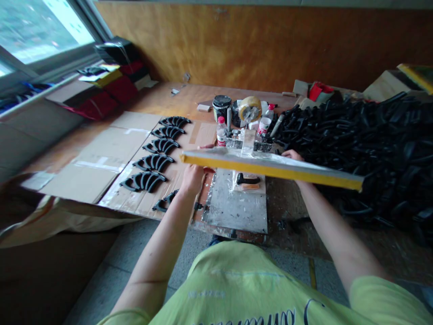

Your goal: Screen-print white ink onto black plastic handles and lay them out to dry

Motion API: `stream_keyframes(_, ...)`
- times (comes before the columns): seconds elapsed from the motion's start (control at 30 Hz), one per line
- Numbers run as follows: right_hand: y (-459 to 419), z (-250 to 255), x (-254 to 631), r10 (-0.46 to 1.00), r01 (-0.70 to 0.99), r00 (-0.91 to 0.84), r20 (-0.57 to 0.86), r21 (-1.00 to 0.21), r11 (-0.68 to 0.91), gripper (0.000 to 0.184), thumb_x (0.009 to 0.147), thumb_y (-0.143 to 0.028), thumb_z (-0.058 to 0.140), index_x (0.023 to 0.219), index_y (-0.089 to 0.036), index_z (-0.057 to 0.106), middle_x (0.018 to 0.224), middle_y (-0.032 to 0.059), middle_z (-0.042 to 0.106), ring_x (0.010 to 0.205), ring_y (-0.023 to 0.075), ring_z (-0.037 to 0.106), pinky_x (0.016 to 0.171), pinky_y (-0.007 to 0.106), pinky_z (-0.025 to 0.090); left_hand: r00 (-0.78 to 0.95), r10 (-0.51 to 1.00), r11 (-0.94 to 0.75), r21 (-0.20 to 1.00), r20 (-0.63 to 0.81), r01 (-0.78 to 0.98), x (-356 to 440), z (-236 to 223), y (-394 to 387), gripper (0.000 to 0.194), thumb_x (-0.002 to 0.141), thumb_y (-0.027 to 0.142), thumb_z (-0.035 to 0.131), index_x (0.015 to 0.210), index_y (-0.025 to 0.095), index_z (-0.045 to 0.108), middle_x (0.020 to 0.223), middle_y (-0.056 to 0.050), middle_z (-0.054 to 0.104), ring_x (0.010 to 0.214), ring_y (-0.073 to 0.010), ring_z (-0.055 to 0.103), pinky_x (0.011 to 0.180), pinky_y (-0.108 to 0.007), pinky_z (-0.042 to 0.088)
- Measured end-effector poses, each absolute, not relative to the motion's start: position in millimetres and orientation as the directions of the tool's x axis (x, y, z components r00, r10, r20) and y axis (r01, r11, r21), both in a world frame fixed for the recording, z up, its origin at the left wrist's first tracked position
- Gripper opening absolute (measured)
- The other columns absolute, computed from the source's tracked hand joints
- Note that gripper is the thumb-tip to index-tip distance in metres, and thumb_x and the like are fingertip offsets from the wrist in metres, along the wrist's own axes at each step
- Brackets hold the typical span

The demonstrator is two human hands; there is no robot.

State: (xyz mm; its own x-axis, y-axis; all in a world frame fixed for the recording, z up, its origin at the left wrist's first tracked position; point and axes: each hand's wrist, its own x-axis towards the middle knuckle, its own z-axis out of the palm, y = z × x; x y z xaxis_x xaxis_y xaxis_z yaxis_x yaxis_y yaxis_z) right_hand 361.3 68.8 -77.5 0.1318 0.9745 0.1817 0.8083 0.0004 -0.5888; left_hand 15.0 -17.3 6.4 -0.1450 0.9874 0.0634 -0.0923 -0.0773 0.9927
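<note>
Both my hands hold up a yellow-edged screen-printing frame (270, 168), which runs across the view at a slight tilt. My left hand (192, 178) grips its left end, with fingers showing past the far side. My right hand (292, 155) curls over its far edge near the middle. Below the frame, a black handle (248, 178) lies on clear plastic on a paint-stained metal plate (233, 207). Several black arched plastic parts (142, 181) lie in a row on cardboard (94, 169) left of my left forearm.
A large heap of black plastic parts (365, 144) fills the right of the wooden table (189, 97). Behind the frame stand plastic bottles (221, 132), a tape roll (250, 109) and a dark tin (222, 107). A window (43, 31) is at the far left.
</note>
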Motion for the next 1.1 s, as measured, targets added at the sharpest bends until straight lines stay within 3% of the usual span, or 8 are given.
stream_keyframes(0.1,33,-118,345,0.982,0.771,-0.133,0.136,-0.608,0.189,0.028,0.082,-0.03,0.058,0.107,-0.018,0.065,0.095,0.0075,0.069,0.091,0.0223,0.062,0.083,0.037,0.049,-0.163,0.986,-0.038,0.993,0.019,-0.114,27,16,0,0.056,0.088,0.065,0.039,0.107,0.017,0.061,0.091,-0.006,0.069,0.083,-0.0158,0.066,0.066,-0.024,0.052)
stream_keyframes(0.23,4,-131,312,0.891,0.747,-0.42,0.173,-0.491,0.447,0.024,0.084,-0.025,0.058,0.106,-0.022,0.066,0.103,0.0079,0.065,0.102,0.0243,0.057,0.094,0.042,0.044,-0.209,0.978,-0.013,0.99,-0.017,-0.138,34,-2,-17,0.053,0.088,0.063,0.042,0.117,0.021,0.055,0.09,-0.004,0.069,0.075,-0.0126,0.064,0.059,-0.021,0.048)
stream_keyframes(0.43,-24,-91,242,0.825,0.67,-0.469,0.315,-0.482,0.565,0.019,0.091,-0.03,0.053,0.101,-0.019,0.065,0.094,0.0089,0.062,0.095,0.025,0.054,0.088,0.041,0.045,0.078,0.878,0.478,0.862,-0.472,-0.171,43,-67,-91,0.063,0.078,0.07,0.051,0.111,0.016,0.056,0.09,-0.009,0.069,0.07,-0.0156,0.065,0.049,-0.021,0.045)
stream_keyframes(0.57,-58,-88,147,0.633,0.475,-0.719,0.289,-0.461,0.75,0.024,0.094,-0.029,0.049,0.109,-0.018,0.064,0.096,0.009,0.063,0.096,0.0244,0.053,0.089,0.039,0.044,-0.245,0.821,0.425,0.838,-0.517,-0.343,7,-98,-123,0.056,0.076,0.073,0.051,0.089,0.018,0.052,0.074,-0.002,0.063,0.062,-0.0135,0.061,0.047,-0.02,0.042)
stream_keyframes(0.67,-58,-108,80,0.58,0.411,-0.79,0.198,-0.529,0.742,0.031,0.095,-0.036,0.048,0.117,-0.02,0.062,0.102,0.0084,0.064,0.101,0.0228,0.054,0.091,0.036,0.044,-0.485,0.703,0.418,0.854,-0.52,-0.31,-58,-124,-147,0.056,0.075,0.073,0.05,0.082,0.018,0.05,0.068,-0.001,0.062,0.055,-0.0113,0.056,0.047,-0.02,0.041)
stream_keyframes(0.8,-35,-142,20,0.635,0.602,-0.761,-0.13,-0.508,0.617,0.036,0.096,-0.038,0.047,0.125,-0.022,0.059,0.107,0.0095,0.063,0.107,0.0221,0.056,0.092,0.033,0.043,-0.666,0.484,0.579,0.778,-0.567,-0.242,-142,-169,-179,0.061,0.075,0.077,0.039,0.081,0.017,0.05,0.07,-0.005,0.066,0.053,-0.0117,0.054,0.049,-0.023,0.041)
stream_keyframes(0.9,-31,-154,-3,0.647,0.722,-0.689,-0.327,-0.397,0.567,0.041,0.093,-0.047,0.049,0.123,-0.021,0.059,0.111,0.0125,0.061,0.108,0.0246,0.058,0.089,0.033,0.045,-0.673,0.455,0.699,0.702,-0.583,-0.136,-170,-195,-188,0.063,0.08,0.075,0.025,0.083,0.017,0.049,0.074,-0.007,0.068,0.056,-0.0133,0.058,0.052,-0.026,0.045)
stream_keyframes(1.1,-56,-158,-26,0.709,0.813,-0.582,-0.399,-0.274,0.513,0.054,0.08,-0.053,0.065,0.115,-0.014,0.056,0.116,0.0186,0.054,0.099,0.0287,0.062,0.081,0.036,0.05,-0.621,0.504,0.778,0.628,-0.601,0.024,-176,-212,-181,0.058,0.087,0.067,0.02,0.08,0.019,0.052,0.074,-0.008,0.069,0.06,-0.0175,0.062,0.057,-0.029,0.048)
